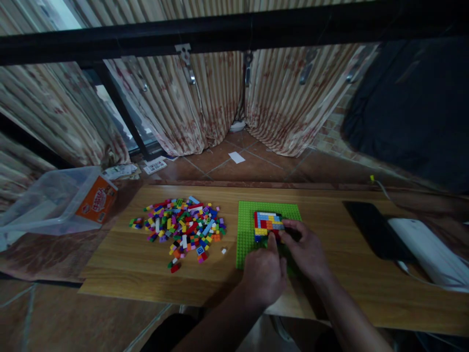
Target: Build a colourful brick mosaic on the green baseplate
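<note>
A low block structure of multicoloured building bricks (264, 220) is on a green studded baseplate (245, 234). Its top shows white, light blue, yellow, red and orange pieces. My left hand (264, 276) has its index finger stretched out, the tip touching the structure's near edge, while the other fingers are curled. At the structure's right side, my right hand (306, 249) grips it between thumb and fingers. The fingertips partly cover the right and near edges of the structure, so the bricks there are hidden.
A pile of loose bricks (186, 222) spreads over the left of the wooden table (146, 281). One white brick (223, 251) lies apart. On the right are a black flat device (377, 230) and a white device (427, 252) with a cable. A clear plastic box (47, 195) stands beyond the left end.
</note>
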A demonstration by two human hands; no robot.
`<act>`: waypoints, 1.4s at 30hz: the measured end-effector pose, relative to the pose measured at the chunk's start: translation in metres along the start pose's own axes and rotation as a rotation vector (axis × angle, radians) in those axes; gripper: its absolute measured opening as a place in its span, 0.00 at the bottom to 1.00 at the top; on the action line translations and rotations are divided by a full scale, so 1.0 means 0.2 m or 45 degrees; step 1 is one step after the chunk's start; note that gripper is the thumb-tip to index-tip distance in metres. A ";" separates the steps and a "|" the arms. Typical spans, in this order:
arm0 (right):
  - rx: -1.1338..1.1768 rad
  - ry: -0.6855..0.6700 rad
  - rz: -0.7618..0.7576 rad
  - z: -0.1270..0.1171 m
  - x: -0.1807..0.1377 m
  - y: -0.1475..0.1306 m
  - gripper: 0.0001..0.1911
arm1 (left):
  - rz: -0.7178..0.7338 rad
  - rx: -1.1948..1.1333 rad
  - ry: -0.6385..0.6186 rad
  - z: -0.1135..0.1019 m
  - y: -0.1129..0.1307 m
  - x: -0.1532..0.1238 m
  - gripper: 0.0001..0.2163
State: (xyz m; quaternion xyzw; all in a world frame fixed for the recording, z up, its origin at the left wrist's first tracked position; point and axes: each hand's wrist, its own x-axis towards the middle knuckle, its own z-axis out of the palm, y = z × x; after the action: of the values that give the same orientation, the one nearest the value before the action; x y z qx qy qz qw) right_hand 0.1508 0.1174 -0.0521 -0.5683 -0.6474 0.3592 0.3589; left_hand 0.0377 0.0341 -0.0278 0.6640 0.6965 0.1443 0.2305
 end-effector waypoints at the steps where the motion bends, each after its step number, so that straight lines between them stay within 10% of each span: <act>1: 0.049 0.034 0.024 0.00 0.00 0.00 0.18 | -0.002 -0.042 0.028 -0.01 -0.01 -0.01 0.26; 11: 0.899 0.542 0.373 -0.07 0.10 -0.06 0.14 | -0.044 -0.912 0.656 -0.22 -0.30 0.05 0.10; 22: 0.632 0.568 0.091 0.00 0.05 -0.14 0.13 | -0.194 -1.100 1.172 -0.50 -0.46 -0.03 0.12; 34: -0.080 -0.294 -0.699 0.33 -0.24 -0.29 0.08 | -0.389 -2.009 1.381 -0.68 -0.72 -0.13 0.10; 42: -0.252 -0.356 -0.851 0.52 -0.22 -0.29 0.14 | -0.384 -2.039 1.275 -0.68 -0.75 -0.18 0.10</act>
State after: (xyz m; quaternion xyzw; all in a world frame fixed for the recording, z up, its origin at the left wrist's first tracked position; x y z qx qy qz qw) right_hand 0.0362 0.0623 -0.0544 -0.3030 -0.8716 0.2321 0.3076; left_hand -0.1597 0.0015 0.0160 0.0737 0.4869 0.8142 0.3076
